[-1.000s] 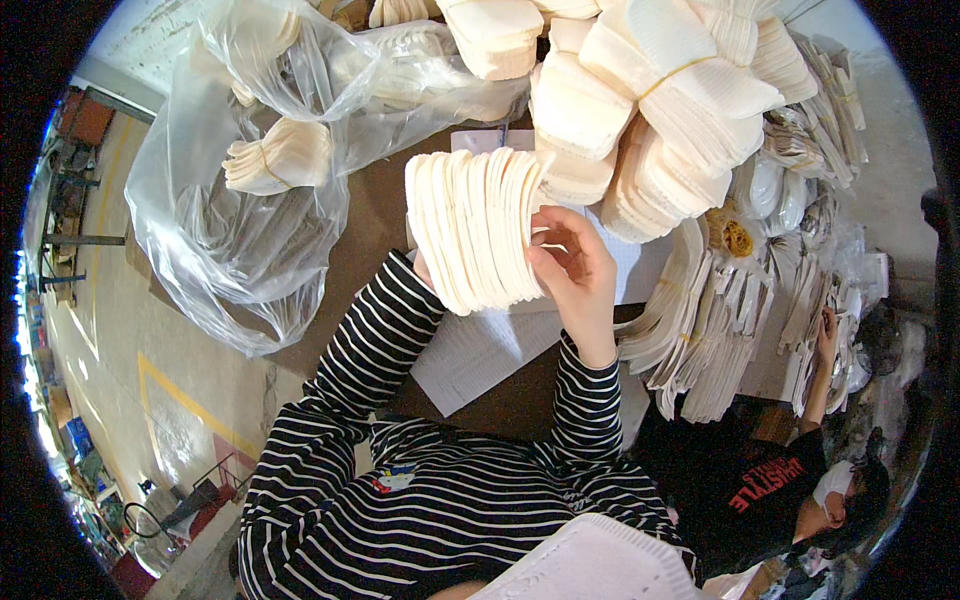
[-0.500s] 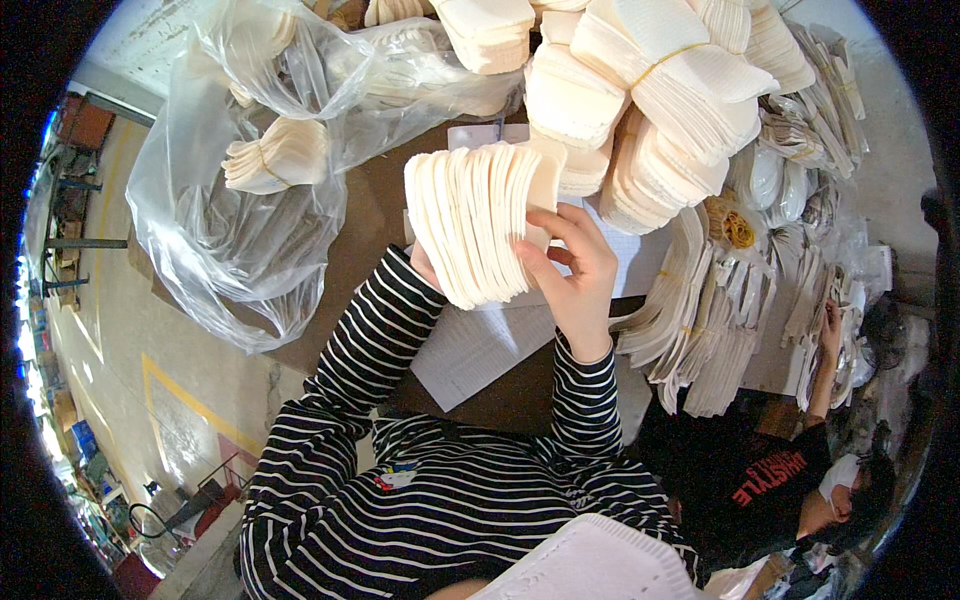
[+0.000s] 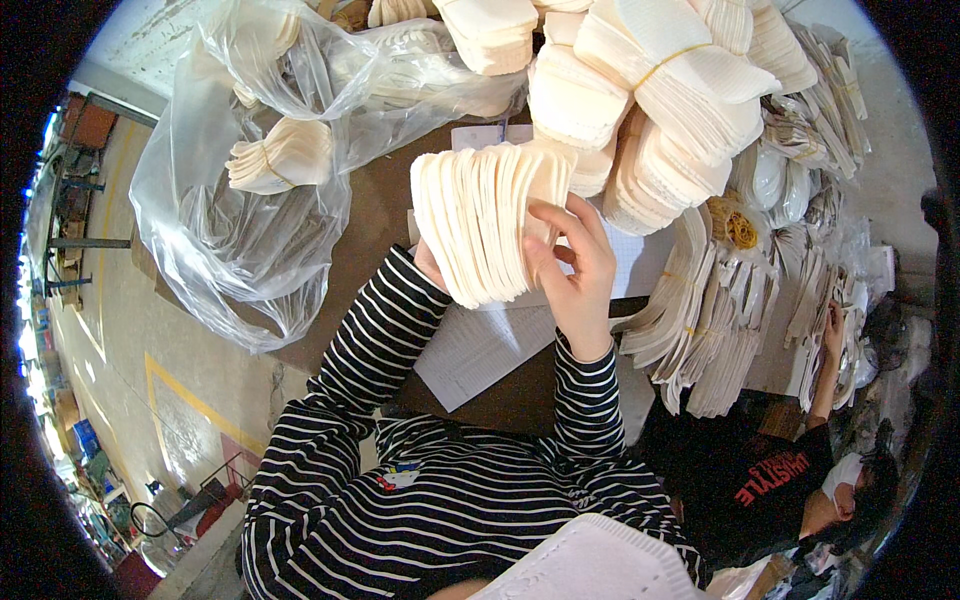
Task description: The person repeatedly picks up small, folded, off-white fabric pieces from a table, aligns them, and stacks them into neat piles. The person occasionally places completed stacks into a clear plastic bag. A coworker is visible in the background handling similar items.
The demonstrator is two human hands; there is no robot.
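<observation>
A thick stack of cream, soft-looking flat pads (image 3: 478,228) is held up over the table, its edges fanned toward me. My left hand (image 3: 431,268) grips the stack from the left and underneath, most of its fingers hidden behind the pads. At the stack's right end, my right hand (image 3: 580,275) has its fingers curled, with thumb and index finger against the last pads. Below the stack lie printed paper sheets (image 3: 478,350). Banded bundles of similar cream pads (image 3: 690,105) are piled just beyond, to the right.
A clear plastic bag (image 3: 240,255) spreads over the table's left side, with a banded pad bundle (image 3: 285,157) on it. Greyish strip bundles (image 3: 690,320) and yellow rubber bands (image 3: 738,230) lie at the right. A co-worker in a black shirt (image 3: 750,470) reaches in there.
The pads at the stack's right end have fanned a little wider, and my right fingers have shifted slightly along them. My left hand keeps its hold.
</observation>
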